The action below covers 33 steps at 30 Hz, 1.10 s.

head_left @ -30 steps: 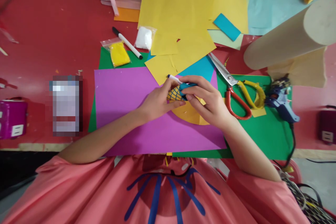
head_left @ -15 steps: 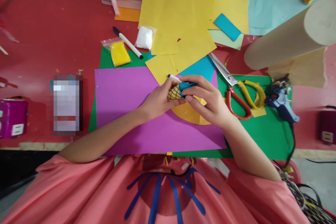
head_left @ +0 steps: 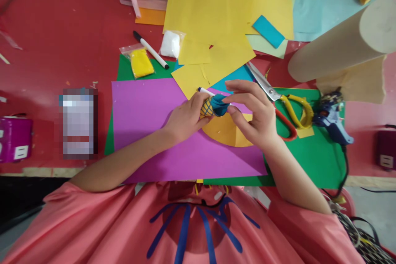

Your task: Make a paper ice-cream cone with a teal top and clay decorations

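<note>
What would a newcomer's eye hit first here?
Probably the small yellow piece with blue crisscross lines near the centre, held in the left grip, with the right grip at its blue end. Next, the big purple sheet spread below them, then the scissors with red and yellow handles just right of centre. The thick pale roll at upper right stands out by its bulk.

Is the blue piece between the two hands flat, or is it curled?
Curled: the blue piece bends round a darker hollow near the right hand.
</note>
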Available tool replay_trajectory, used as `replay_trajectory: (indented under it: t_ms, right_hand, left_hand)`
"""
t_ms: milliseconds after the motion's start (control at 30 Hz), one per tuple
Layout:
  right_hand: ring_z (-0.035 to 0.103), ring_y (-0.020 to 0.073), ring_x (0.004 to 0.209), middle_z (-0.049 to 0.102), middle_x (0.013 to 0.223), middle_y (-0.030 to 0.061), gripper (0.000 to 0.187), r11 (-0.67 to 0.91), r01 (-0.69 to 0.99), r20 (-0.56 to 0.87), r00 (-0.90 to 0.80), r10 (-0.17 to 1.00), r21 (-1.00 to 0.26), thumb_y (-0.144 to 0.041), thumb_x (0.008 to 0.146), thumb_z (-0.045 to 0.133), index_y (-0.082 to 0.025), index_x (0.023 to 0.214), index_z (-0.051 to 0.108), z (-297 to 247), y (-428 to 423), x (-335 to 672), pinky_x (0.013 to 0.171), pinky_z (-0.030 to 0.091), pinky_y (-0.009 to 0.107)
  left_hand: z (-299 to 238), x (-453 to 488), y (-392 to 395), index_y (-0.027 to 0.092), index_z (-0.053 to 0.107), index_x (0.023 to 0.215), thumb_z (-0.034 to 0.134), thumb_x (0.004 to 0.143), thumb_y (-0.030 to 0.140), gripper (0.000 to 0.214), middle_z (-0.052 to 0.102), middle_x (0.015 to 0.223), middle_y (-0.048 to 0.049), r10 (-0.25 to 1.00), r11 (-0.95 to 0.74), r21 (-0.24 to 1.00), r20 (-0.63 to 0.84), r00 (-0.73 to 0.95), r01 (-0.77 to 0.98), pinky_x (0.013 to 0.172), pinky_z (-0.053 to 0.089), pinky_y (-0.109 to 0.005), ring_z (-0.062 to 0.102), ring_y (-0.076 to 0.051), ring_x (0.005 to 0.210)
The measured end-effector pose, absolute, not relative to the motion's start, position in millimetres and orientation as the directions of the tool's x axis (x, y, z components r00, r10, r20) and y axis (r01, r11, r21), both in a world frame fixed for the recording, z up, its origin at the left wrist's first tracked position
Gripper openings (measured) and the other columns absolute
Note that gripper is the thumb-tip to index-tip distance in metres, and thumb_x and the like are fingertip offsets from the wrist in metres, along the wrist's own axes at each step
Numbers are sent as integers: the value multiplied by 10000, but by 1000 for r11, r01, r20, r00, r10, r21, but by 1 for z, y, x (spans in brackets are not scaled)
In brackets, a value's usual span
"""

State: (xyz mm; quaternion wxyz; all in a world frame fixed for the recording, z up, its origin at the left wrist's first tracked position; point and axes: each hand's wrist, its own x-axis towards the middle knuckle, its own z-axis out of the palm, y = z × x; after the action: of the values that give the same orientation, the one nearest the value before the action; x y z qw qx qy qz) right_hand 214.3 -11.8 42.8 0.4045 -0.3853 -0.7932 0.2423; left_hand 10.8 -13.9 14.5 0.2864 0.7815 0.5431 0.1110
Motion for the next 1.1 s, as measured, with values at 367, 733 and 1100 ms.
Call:
replay_trajectory:
  t_ms: [367,733,1100]
  right_hand:
    - [638,290,1175,665,1233,150,113,600,446,438,-418,796,-664,-236,940,540,-227,1006,631,42,-14,206,955,546,504]
    - [643,274,1148,675,1208,163,101,596,465,461,-380,802,-655,-196,946,542,-202,950,643,33,-16,199,934,546,475]
    - [593,252,1230,630,1304,119,152,594,411,426,-432,795,-692,-227,966,499,-232,961,651,29,-11,204,1004,521,464]
  left_hand:
    - [16,11,-13,254,388,1235,617,829,285,468,671,1118,-56,933,-142,543,-206,295,828,716,524,-323,703,-278,974]
    - [14,11,-14,245,384,1246,587,863,351,446,654,1169,-82,929,-162,574,-185,320,803,751,526,-361,690,-307,1023]
    - [8,9,-13,246,396,1169,572,878,530,443,643,1081,-37,910,-161,752,-138,391,639,639,461,-261,673,-205,873]
